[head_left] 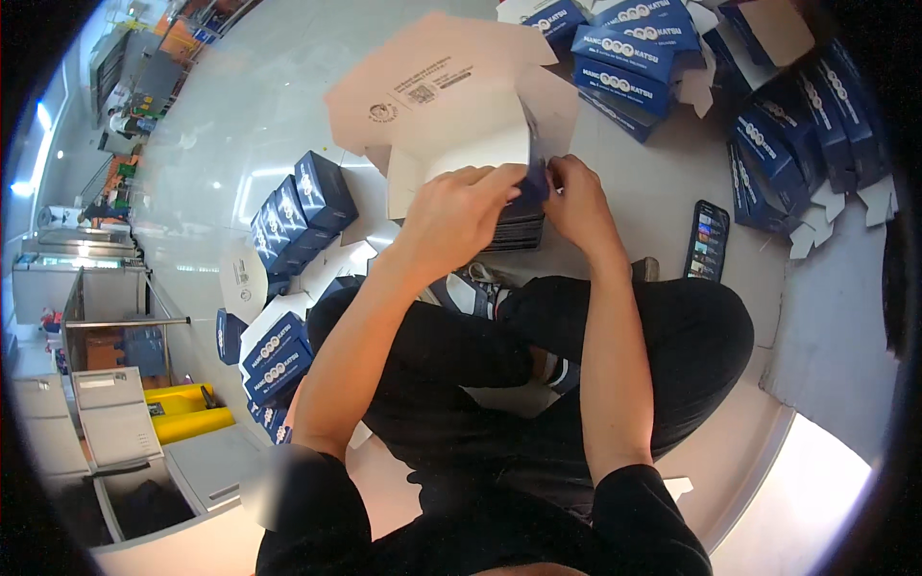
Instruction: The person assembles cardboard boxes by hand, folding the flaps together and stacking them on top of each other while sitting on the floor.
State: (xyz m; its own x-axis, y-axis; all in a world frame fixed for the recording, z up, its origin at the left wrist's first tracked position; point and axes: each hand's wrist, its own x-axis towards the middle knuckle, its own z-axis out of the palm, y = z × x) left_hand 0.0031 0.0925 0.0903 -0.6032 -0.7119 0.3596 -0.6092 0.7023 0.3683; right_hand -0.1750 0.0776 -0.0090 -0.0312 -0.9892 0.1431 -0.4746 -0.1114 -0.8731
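head view: both hands meet at the lower edge of an unfolded cardboard box blank (451,106), held up over a stack of flat blanks (519,228) on the floor. left hand (461,206) is closed on a dark blue flap (531,187), right hand (576,197) pinches the same flap from the other side. folded blue boxes (298,216) stand at the left, more blue boxes (624,58) lie ahead, and a phone (708,240) lies on the floor to the right
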